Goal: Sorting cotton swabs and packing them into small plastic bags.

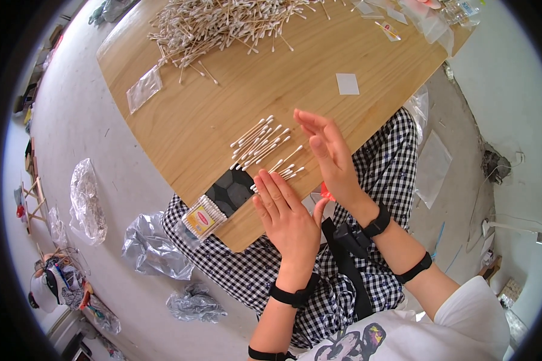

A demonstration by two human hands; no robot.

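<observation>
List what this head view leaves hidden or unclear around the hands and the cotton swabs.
- Left hand: back faces the camera, hiding its palm and the board beneath.
- Small swab group: partly behind the left hand's fingers.
- Big swab heap: cut off by the top edge.
- Packet: label too small.

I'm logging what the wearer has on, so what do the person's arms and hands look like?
Both hands are bare. The left hand has a black wrist strap, with another black band lower on that forearm. The right hand has a black wrist strap, a second forearm band and a white short sleeve.

Pale grey concrete floor (102,120) in daylight, strewn with crumpled plastic bags (153,243); wooden tabletop (223,108) above.
</observation>
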